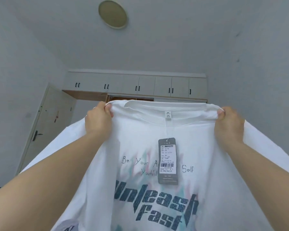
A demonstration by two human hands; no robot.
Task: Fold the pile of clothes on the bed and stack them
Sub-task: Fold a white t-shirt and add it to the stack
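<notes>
I hold a white T-shirt (137, 142) up in front of me, spread wide by its shoulders. It has dark printed lettering on the chest and a grey hang tag (168, 161) dangling from the collar label. My left hand (98, 121) pinches the left shoulder near the collar. My right hand (228, 124) pinches the right shoulder in the same way. The shirt hangs down and hides the bed and any other clothes.
A white wardrobe (137, 85) with black handles runs along the far wall. A white door (45, 127) stands at the left. A round ceiling lamp (113, 14) is overhead.
</notes>
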